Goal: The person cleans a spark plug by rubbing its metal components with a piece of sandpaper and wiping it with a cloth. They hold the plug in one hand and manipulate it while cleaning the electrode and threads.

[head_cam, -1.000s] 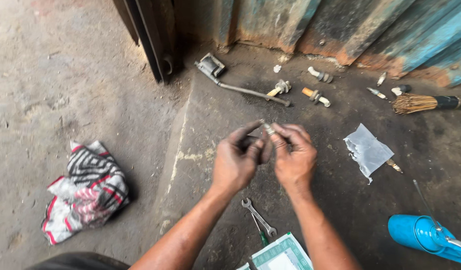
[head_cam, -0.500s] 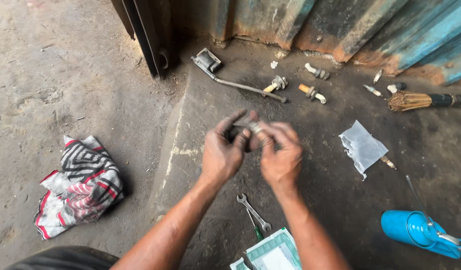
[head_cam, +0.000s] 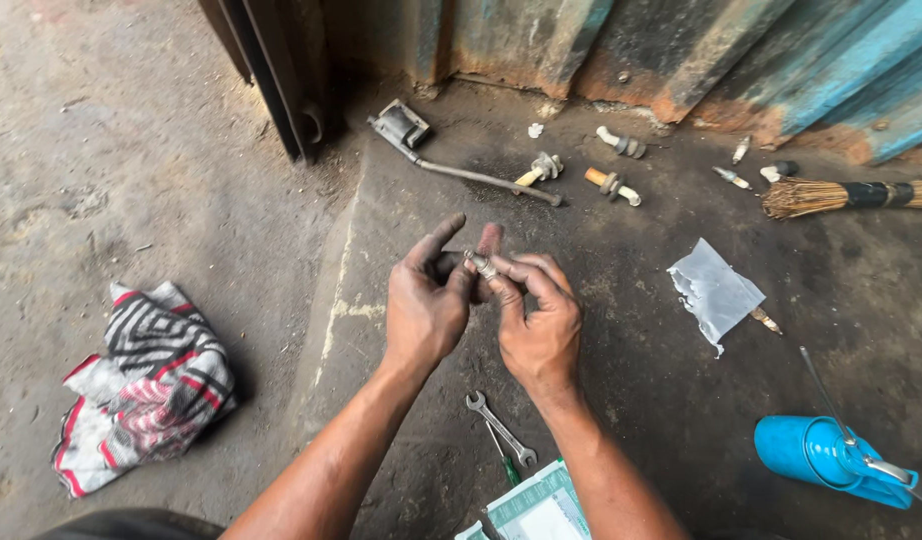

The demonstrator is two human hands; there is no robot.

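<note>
a small metal part [head_cam: 480,264], short and greyish, is pinched between the fingertips of both hands, held above the dark concrete floor [head_cam: 621,400] near the middle of the view. the left hand [head_cam: 426,305] is closed on it from the left, thumb raised and fingers curled round behind; the right hand [head_cam: 539,325] is closed on it from the right, with the index finger and thumb pressed to the part. both hands are grimy, and what kind of part it is cannot be told.

just below the wrists, a double-ended spanner [head_cam: 501,430] lies on the floor, with a green-handled tool [head_cam: 505,465] touching it and a pale printed box [head_cam: 537,508] at the bottom edge. to the right of the hands, a crumpled clear plastic bag [head_cam: 714,291] is seen, with a small pointed piece [head_cam: 765,320] just beside it. a blue oil can [head_cam: 831,458] with a long thin spout lies at the lower right.

farther out, a long-handled metal tool [head_cam: 451,160] is laid near the rusted corrugated wall [head_cam: 621,50], and several spark plugs [head_cam: 611,185] are scattered beside it. a straw broom [head_cam: 846,195] rests at the right edge. well apart on the left, a striped red, black and white rag [head_cam: 146,385] is bunched on the dusty ground.
</note>
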